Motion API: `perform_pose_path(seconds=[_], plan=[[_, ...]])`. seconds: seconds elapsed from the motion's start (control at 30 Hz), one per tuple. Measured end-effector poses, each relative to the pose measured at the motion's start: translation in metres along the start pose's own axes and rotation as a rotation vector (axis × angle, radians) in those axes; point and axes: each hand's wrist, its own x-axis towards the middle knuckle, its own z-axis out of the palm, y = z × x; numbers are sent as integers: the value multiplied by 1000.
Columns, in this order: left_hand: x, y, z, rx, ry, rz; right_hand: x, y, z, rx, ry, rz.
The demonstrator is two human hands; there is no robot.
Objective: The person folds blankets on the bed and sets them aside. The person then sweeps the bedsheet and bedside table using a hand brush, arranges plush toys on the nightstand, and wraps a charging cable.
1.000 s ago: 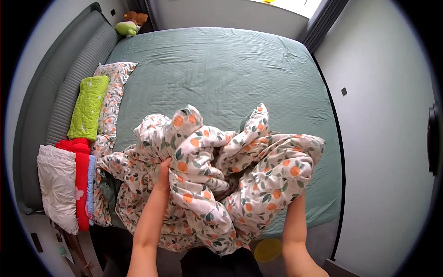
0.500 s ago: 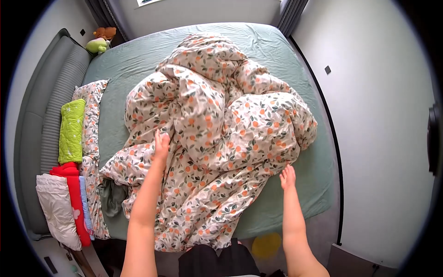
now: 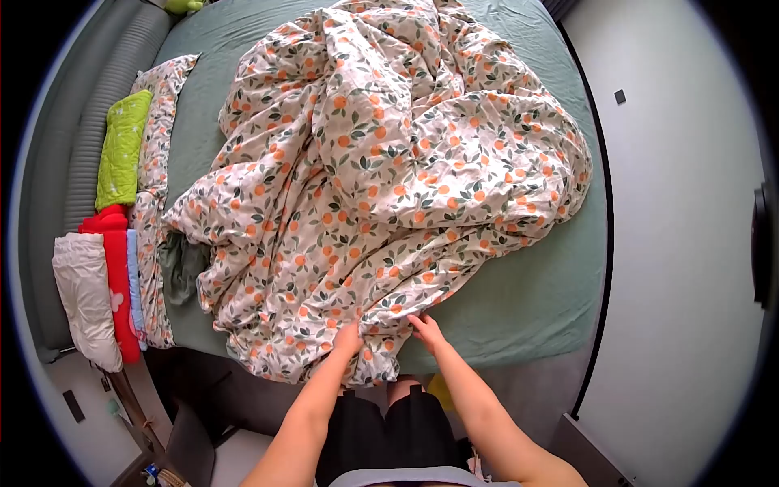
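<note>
Centrally, the orange-print quilt (image 3: 349, 203) lay heaped on the bed (image 3: 519, 304), extending forward from both hands, with its narrower end drooping over the near edge. The left hand (image 3: 349, 337) met this end inside the outline; the right hand (image 3: 426, 329) touched its right margin. Both contacted the cloth, but whether the fingers were closed on it could not be told. Leftward, a folded lime-green pad (image 3: 124, 150) rested on a patterned pillow (image 3: 166, 81). Small items (image 3: 162, 475) clustered at lower left; any container holding them was indistinct.
</note>
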Motion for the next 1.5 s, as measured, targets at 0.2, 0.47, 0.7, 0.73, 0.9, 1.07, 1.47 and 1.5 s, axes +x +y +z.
perform_pose_path(seconds=[0.2, 0.47, 0.7, 0.73, 0.9, 1.07, 1.47, 1.5], plan=[[18, 101, -34, -1410, 64, -69, -51, 32, 44, -15, -103, -293], [-40, 50, -100, -738, 624, 557, -80, 21, 72, 383, 276, -382], [-67, -239, -88, -325, 964, -614, -113, 131, 68, 420, 628, -484], [-64, -262, -87, -465, 864, -655, -113, 154, 64, 449, 669, -451], [-22, -290, -71, -1400, 607, -508, -104, 200, 68, 700, 630, -389], [20, -171, -103, -2024, 44, -197, -84, 169, 82, 548, 540, -146], [-194, -348, -289, -1721, 501, -6, -206, 153, 125, 267, 208, -371], [-205, -382, -316, -1697, 640, 44, -229, 154, 140, 205, 158, -307]])
